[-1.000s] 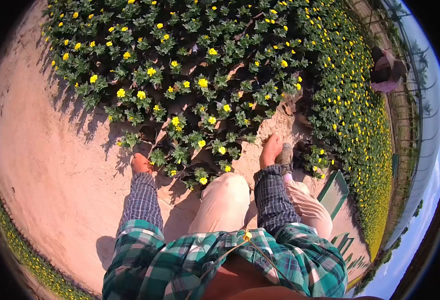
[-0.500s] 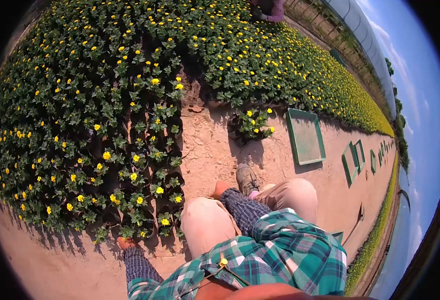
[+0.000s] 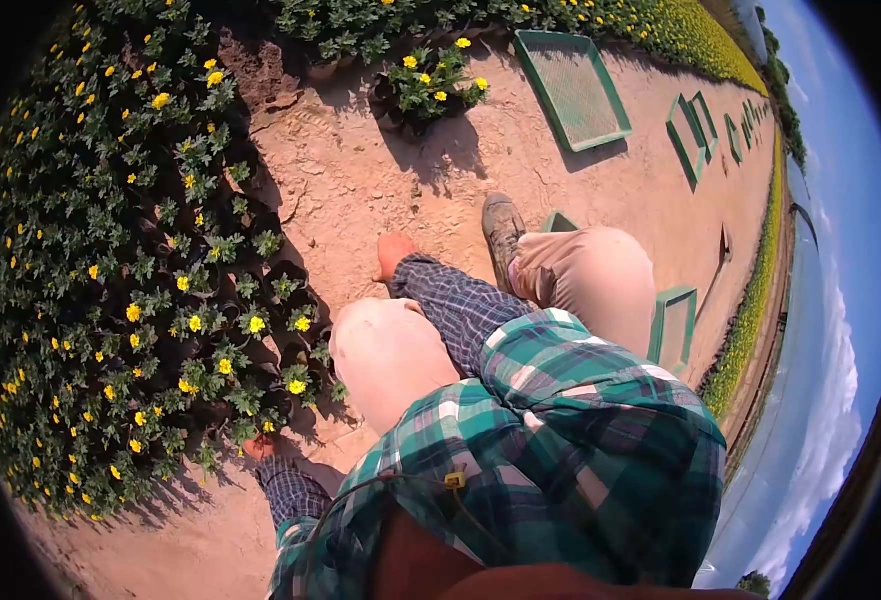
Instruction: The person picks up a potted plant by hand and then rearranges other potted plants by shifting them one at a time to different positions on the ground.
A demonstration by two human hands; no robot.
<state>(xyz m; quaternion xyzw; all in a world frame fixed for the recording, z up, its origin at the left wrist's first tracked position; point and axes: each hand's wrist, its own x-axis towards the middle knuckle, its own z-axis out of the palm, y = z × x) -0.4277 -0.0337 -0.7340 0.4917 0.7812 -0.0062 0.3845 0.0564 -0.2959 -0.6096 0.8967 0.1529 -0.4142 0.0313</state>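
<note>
Directions are read on a clock face centred on the head view, 12 at the top.

Position of hands: my left hand (image 3: 259,446) is at 8 o'clock, low at the edge of the block of potted flowers (image 3: 133,313), which fills the 9 o'clock side. Foliage overlaps its fingers; I cannot tell how far they are open or whether they grip a pot. My right hand (image 3: 395,255) is near the centre, toward 11 o'clock, low over bare soil (image 3: 336,180). No object shows in it; its finger opening cannot be determined.

Surrounding items: a lone potted plant (image 3: 431,88) stands apart at 12 o'clock. A green tray (image 3: 621,131) lies at 1 o'clock, just beyond it. My shoe (image 3: 503,232) is between 1 and 2 o'clock.

Step in hand, as judged: left-hand work at the base of the outermost pots, right hand unloaded. The next move appears to call for a confirmed left-hand hold low on one pot, clear of the neighbouring stems.
</note>
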